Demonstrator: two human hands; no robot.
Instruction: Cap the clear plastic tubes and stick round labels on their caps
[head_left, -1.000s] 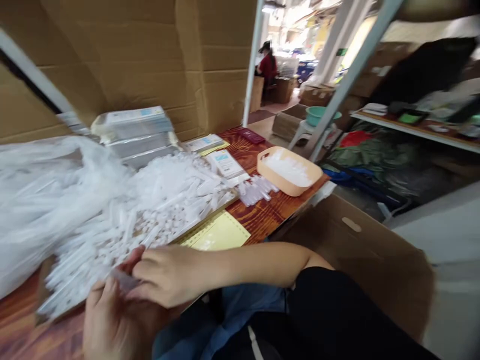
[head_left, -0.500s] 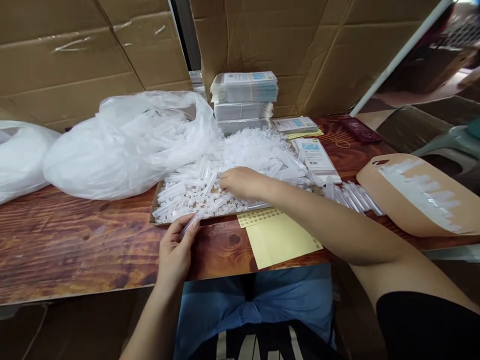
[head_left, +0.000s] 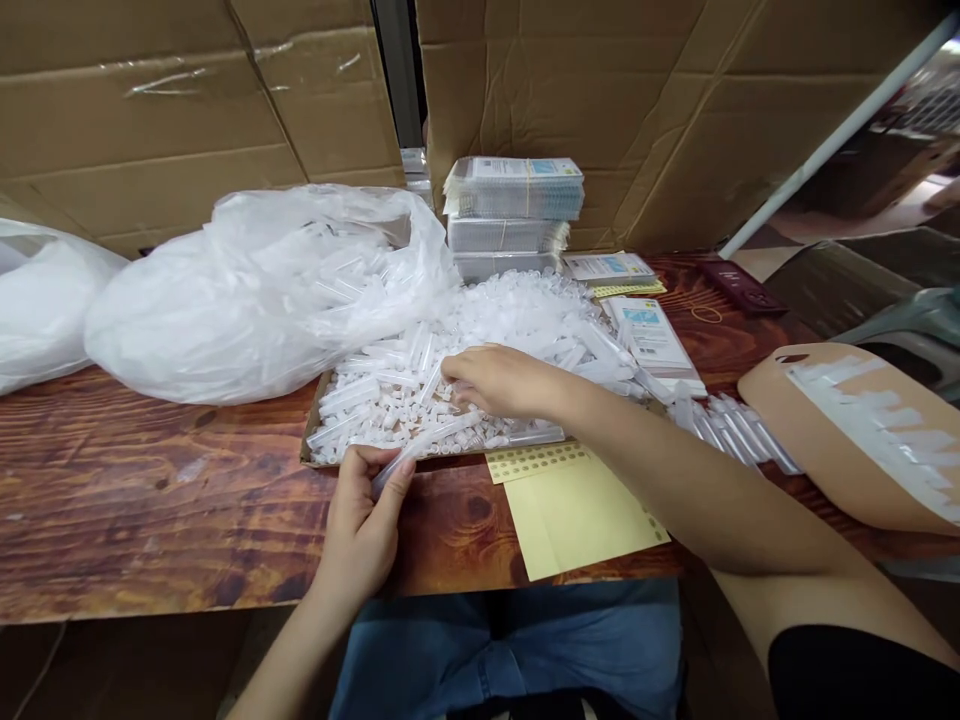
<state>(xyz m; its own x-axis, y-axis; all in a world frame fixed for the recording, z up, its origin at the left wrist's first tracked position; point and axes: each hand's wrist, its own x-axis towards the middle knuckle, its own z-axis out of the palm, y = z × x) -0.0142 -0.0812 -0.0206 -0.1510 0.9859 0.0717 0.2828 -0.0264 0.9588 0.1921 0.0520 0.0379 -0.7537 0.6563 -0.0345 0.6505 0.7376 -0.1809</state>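
The left hand (head_left: pixel 364 525) pinches a clear tube (head_left: pixel 388 472) at the cardboard tray's (head_left: pixel 308 443) near edge; the right hand (head_left: pixel 499 380) seems to be picking among small white pieces (head_left: pixel 390 415), fingertips too hidden to tell a grasp; a fine pinch is probably called for; beyond, printed cards (head_left: pixel 651 340) show blue panels, wording illegible.

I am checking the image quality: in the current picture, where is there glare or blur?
Head view: bright streaks on the upper-left cardboard and a pale sheen on the table, probably glare; the far-right background looks smeared, the left hand and right hand fairly clear.
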